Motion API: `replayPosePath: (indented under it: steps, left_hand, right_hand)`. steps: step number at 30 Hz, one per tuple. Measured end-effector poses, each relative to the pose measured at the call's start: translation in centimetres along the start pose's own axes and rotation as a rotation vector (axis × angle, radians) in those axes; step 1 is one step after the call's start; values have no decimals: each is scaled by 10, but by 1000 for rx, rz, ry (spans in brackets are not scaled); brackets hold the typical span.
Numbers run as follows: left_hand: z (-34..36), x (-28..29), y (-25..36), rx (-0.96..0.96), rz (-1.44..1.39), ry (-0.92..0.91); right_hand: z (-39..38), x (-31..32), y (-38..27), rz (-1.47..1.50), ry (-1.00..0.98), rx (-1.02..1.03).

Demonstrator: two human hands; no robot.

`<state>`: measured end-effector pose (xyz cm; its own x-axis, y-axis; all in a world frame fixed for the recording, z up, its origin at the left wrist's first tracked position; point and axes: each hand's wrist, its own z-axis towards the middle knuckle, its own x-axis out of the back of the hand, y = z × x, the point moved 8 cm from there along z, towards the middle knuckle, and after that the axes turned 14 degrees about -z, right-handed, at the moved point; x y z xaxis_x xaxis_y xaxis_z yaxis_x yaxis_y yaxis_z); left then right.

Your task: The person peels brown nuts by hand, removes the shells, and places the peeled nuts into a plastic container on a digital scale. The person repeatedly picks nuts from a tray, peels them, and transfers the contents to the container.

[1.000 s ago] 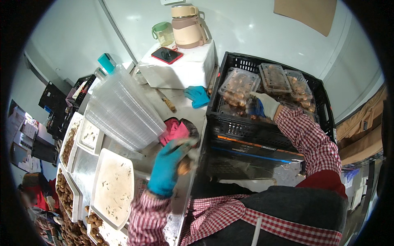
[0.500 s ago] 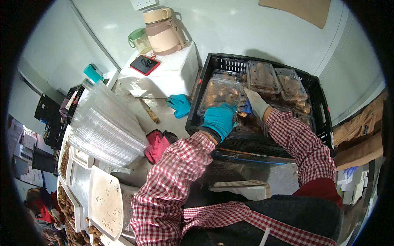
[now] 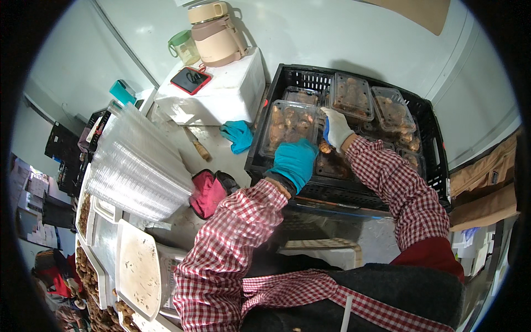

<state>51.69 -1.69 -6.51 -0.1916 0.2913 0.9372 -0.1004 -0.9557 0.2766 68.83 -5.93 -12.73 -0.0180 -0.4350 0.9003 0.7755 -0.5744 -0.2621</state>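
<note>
A clear plastic clamshell box (image 3: 289,128) of brownish, knobbly pieces lies at the left side of a black crate (image 3: 255,160), on top of other boxes. My left hand (image 3: 294,165), in a teal glove with a dark cuff, is closed on the near edge of this box; its fingertips are partly hidden. At the box's right side is my right hand (image 3: 337,130), in a white glove with blue on the palm side. Its fingers stretch forward, with nothing visible in them. More filled boxes (image 3: 352,97) sit in the crate's right half.
Left of the crate lie a teal glove (image 3: 238,135), a wooden-handled tool (image 3: 202,149) and a pink cloth item (image 3: 206,195). A tall stack of clear plastic trays (image 3: 138,166) leans there. Behind, a white foam box (image 3: 221,94) bears a phone (image 3: 191,80) and a beige jug (image 3: 218,43).
My right hand has drawn back slightly left and turned, showing its blue palm side. The clamshell box has shifted a little left under my left hand. The whole view has tilted slightly.
</note>
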Motion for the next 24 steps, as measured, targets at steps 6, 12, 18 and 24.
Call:
replayPosePath:
  steps: [6,12,18,24]
  left_hand:
    - [-11,11,3,-42,-55,123]
    - [-32,15,-24,28,-35,272]
    - [-26,19,-44,281,10,38]
    - [-25,24,-55,186,-139,258]
  right_hand:
    - [3,0,-8,-77,33,-28]
    - [-58,15,-56,1074,-465,-962]
    - [-73,-10,-50,726,-960,-306]
    - [-51,6,-57,1645,-494,-589]
